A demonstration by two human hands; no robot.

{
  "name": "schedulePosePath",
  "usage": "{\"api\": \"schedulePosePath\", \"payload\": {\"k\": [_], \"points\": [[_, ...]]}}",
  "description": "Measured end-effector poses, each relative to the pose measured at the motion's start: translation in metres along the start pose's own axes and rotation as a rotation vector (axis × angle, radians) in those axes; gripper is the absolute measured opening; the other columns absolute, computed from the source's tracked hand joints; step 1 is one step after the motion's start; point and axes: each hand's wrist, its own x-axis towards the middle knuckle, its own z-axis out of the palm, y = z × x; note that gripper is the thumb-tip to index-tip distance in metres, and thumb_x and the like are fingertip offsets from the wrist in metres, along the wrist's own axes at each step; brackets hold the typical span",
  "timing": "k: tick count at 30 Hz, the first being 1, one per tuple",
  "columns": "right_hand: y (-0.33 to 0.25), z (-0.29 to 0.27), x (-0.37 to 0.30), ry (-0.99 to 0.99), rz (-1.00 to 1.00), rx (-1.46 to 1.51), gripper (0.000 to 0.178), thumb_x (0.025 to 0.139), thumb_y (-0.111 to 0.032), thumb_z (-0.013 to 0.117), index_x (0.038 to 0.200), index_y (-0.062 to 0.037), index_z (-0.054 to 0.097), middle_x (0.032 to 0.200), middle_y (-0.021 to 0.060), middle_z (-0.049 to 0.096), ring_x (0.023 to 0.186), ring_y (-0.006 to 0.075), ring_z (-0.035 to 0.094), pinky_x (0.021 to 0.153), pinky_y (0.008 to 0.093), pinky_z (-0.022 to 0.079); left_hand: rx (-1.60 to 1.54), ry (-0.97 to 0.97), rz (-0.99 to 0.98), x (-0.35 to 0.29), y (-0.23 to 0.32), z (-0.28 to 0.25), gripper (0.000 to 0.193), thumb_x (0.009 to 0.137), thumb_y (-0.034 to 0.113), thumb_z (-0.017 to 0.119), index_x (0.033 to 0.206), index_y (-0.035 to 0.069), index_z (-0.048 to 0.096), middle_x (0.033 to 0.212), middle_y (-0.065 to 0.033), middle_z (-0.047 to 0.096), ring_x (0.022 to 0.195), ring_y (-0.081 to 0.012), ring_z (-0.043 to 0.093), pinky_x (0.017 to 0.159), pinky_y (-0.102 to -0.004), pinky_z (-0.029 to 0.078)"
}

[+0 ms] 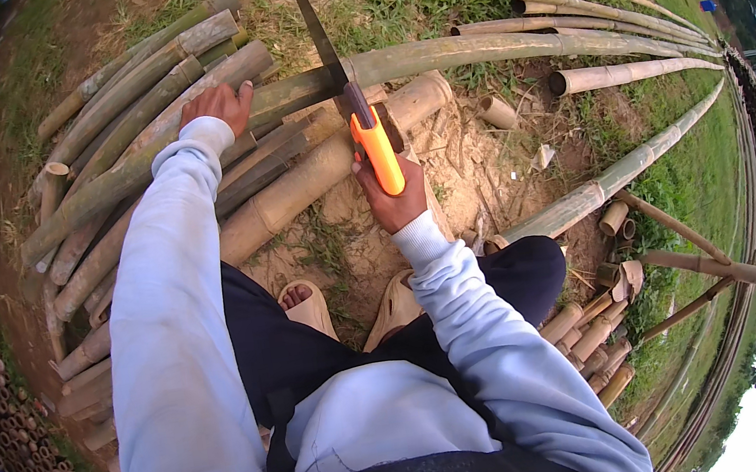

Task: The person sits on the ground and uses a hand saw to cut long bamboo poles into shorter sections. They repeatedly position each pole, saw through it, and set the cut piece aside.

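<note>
My right hand (400,199) is wrapped round the orange handle of a handsaw (377,151). The saw's dark blade points away from me and crosses a long greenish bamboo pole (468,50), touching it from above; how deep the teeth sit is hidden. Left of the blade, my left hand (220,110) bears down on the pole with its fingers curled over the far side. Beneath the pole lies a thick tan bamboo log (294,190), set at a slant. Shorter cut bamboo lengths (165,58) are stacked under and beyond my left hand.
Several long bamboo poles (626,74) stretch across the grass at right. Pale sawdust (458,152) covers the ground near my sandals (312,313). A short offcut (497,112) lies there. More offcuts (595,336) and a bamboo stand (731,268) are at lower right; stacked pieces (28,430) fill the lower left.
</note>
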Motion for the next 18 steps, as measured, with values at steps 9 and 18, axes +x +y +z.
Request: {"api": "schedulePosePath", "payload": {"k": [9,18], "points": [[-0.076,-0.091,-0.161,-0.097,0.229,-0.198,0.009,0.088,-0.003,0.071,0.095,0.0032,0.069,0.063,0.0066,0.059,0.055,0.0150,0.057,0.056,0.0301,0.046,-0.004,-0.024,-0.056,0.000,-0.016,0.002,0.064,0.103,0.053,0.036,0.107,0.002,0.073,0.116,-0.0232,0.071,0.114,-0.0408,0.065,0.103,-0.0524,0.046],[-0.003,0.005,0.029,-0.041,0.019,-0.014,0.024,0.092,-0.015,0.073,0.083,0.0056,0.064,0.064,0.0108,0.060,0.058,0.0148,0.054,0.057,0.0339,0.046,-0.042,0.042,0.026,0.007,-0.008,0.001,0.064,0.102,0.053,0.038,0.103,0.000,0.075,0.112,-0.0253,0.071,0.108,-0.0420,0.067,0.099,-0.0516,0.050]]}}
